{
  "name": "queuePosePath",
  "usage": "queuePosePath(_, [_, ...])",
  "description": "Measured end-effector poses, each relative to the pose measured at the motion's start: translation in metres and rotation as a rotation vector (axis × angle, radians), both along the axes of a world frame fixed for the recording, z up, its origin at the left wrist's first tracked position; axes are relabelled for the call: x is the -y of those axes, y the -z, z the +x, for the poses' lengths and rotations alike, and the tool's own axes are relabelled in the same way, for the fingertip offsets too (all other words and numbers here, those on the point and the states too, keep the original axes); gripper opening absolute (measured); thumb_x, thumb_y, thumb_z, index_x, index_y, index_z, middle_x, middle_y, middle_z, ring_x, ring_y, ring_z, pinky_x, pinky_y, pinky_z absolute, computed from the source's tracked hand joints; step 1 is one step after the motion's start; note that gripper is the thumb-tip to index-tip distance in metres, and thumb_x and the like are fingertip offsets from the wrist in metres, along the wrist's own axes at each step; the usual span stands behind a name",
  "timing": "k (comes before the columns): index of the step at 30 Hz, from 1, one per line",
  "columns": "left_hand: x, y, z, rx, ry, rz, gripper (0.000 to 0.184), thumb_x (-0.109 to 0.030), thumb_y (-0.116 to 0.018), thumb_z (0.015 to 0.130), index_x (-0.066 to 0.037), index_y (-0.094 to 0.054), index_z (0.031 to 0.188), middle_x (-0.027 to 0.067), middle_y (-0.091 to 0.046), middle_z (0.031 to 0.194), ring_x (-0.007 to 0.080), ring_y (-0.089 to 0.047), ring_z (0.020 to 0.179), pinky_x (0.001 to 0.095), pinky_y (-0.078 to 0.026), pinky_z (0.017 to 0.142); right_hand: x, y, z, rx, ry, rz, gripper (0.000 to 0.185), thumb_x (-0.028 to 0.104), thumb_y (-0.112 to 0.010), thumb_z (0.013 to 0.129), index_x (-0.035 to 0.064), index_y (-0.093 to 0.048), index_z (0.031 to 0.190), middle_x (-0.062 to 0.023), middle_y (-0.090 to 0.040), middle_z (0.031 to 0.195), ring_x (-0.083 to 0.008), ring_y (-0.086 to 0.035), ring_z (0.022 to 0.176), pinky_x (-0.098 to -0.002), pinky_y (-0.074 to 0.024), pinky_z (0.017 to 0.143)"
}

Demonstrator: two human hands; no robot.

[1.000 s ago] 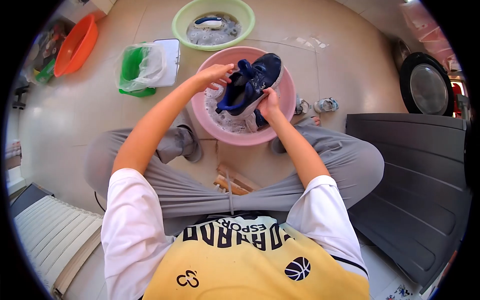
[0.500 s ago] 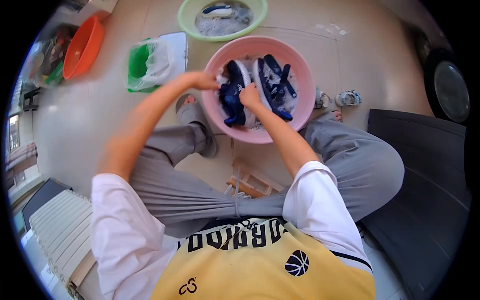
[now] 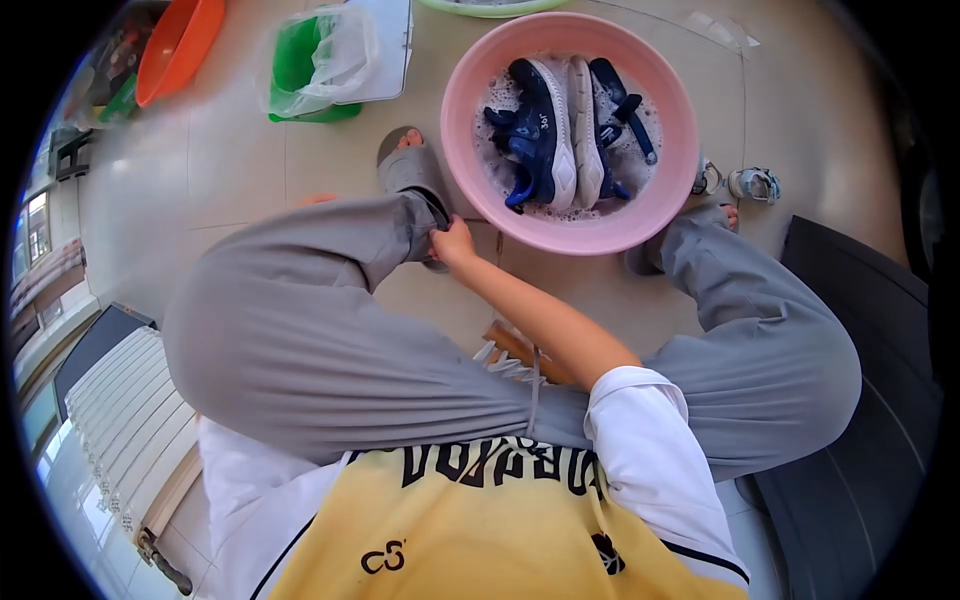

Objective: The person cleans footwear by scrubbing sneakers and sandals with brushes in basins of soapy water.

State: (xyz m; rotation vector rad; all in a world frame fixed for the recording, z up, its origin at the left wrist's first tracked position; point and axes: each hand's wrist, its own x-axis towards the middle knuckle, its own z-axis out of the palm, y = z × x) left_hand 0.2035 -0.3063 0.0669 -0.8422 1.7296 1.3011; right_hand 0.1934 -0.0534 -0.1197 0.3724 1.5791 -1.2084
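Observation:
My right hand (image 3: 452, 243) is closed on the cuff of my grey trouser leg (image 3: 405, 225), at the left ankle. Only a sliver of my left hand (image 3: 318, 199) shows beyond the left knee; its fingers are hidden. In a pink basin (image 3: 462, 100) of sudsy water, a navy sneaker (image 3: 535, 130) and a second sneaker (image 3: 588, 130) lie on their sides, white soles facing each other. Dark blue strap-like pieces (image 3: 625, 108) rest beside them. Neither hand touches the basin.
A green bin (image 3: 293, 60) with a plastic liner stands at the upper left, near an orange basin (image 3: 180, 45). The rim of a pale green basin (image 3: 490, 9) shows at the top. Sandals (image 3: 752, 185) lie to the right. A wooden stool (image 3: 520, 350) is below me.
Both hands have left the sneakers in the pink basin. My right hand has come to the left trouser cuff, and my left hand has gone behind the left leg. The view has shifted.

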Motion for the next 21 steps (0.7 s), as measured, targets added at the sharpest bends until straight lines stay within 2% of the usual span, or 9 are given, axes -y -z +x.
queuePosePath(2, [-0.007,0.006,0.025,-0.021,-0.076,0.005,0.037,-0.039,-0.048,0.086,-0.007,-0.057,0.103,0.0020,-0.061,0.086,0.0110,-0.058,0.080,0.0295,-0.045,0.073,-0.004,-0.001,0.004,0.098,0.189,-0.130,0.057,0.017,-0.060,0.080,-0.0005,-0.034,0.127,-0.0105,-0.056,0.105,-0.0138,-0.056,0.059,-0.0270,-0.0488,0.054])
queuePosePath(3, [-0.010,0.006,0.033,-0.033,-0.102,0.000,0.037,-0.039,-0.048,0.086,-0.007,-0.057,0.102,0.0020,-0.061,0.086,0.0110,-0.058,0.080,0.0296,-0.045,0.073,-0.005,-0.001,0.003,0.151,0.311,-0.237,0.045,0.015,-0.065,0.074,0.0006,-0.046,0.113,-0.0139,-0.056,0.095,-0.0153,-0.053,0.055,-0.0268,-0.0462,0.047])
queuePosePath(4, [-0.012,0.005,0.040,-0.049,-0.130,-0.006,0.036,-0.039,-0.048,0.086,-0.007,-0.057,0.102,0.0020,-0.061,0.086,0.0110,-0.058,0.080,0.0296,-0.045,0.073,-0.006,-0.001,0.000,0.151,0.307,-0.231,0.045,0.015,-0.065,0.074,0.0006,-0.046,0.113,-0.0139,-0.056,0.095,-0.0153,-0.053,0.055,-0.0268,-0.0462,0.047])
queuePosePath(6, [-0.015,0.001,0.046,-0.080,-0.160,-0.027,0.036,-0.038,-0.048,0.087,-0.007,-0.057,0.102,0.0020,-0.061,0.086,0.0111,-0.058,0.080,0.0297,-0.046,0.074,-0.008,-0.003,-0.007,0.203,0.146,-0.126,0.032,0.019,-0.062,0.080,0.0044,-0.049,0.106,-0.0027,-0.050,0.072,-0.0115,-0.047,0.050,-0.0272,-0.0434,0.048])
queuePosePath(7, [-0.016,-0.003,0.048,-0.095,-0.170,-0.037,0.036,-0.038,-0.048,0.087,-0.007,-0.057,0.102,0.0020,-0.061,0.086,0.0111,-0.058,0.080,0.0298,-0.046,0.074,-0.010,-0.002,-0.007,0.198,0.148,-0.123,0.032,0.019,-0.062,0.080,0.0044,-0.049,0.106,-0.0027,-0.050,0.072,-0.0115,-0.047,0.050,-0.0272,-0.0434,0.048])
queuePosePath(9, [-0.018,-0.010,0.048,-0.125,-0.183,-0.061,0.035,-0.038,-0.048,0.087,-0.007,-0.057,0.102,0.0020,-0.061,0.086,0.0111,-0.058,0.080,0.0299,-0.046,0.074,-0.016,-0.001,-0.008,0.204,0.046,-0.238,0.017,0.019,-0.060,0.081,0.0088,-0.050,0.089,0.0005,-0.044,0.060,-0.0100,-0.043,0.047,-0.0273,-0.0384,0.045])
queuePosePath(13, [-0.023,-0.025,0.049,-0.179,-0.203,-0.107,0.035,-0.037,-0.048,0.087,-0.007,-0.057,0.101,0.0020,-0.061,0.086,0.0112,-0.058,0.080,0.0301,-0.046,0.074,-0.020,-0.020,0.002,0.326,0.037,-0.276,0.017,0.023,-0.054,0.086,0.0123,-0.044,0.078,0.0014,-0.038,0.055,-0.0110,-0.036,0.045,-0.0287,-0.0342,0.044])
queuePosePath(20, [-0.033,-0.048,0.049,-0.268,-0.245,-0.180,0.033,-0.035,-0.048,0.088,-0.006,-0.057,0.101,0.0021,-0.061,0.086,0.0113,-0.058,0.079,0.0304,-0.046,0.075,-0.010,-0.036,0.011,0.394,-0.110,-0.248,0.027,0.035,-0.038,0.093,0.0121,-0.042,0.080,0.0013,-0.034,0.056,-0.0117,-0.035,0.046,-0.0297,-0.0347,0.045])
queuePosePath(21, [-0.035,-0.050,0.049,-0.283,-0.252,-0.188,0.033,-0.035,-0.048,0.088,-0.006,-0.057,0.100,0.0021,-0.061,0.086,0.0113,-0.058,0.079,0.0305,-0.046,0.075,-0.009,-0.039,0.013,0.419,-0.094,-0.249,0.029,0.036,-0.034,0.094,0.0122,-0.040,0.078,0.0023,-0.031,0.056,-0.0105,-0.031,0.045,-0.0274,-0.0314,0.043])
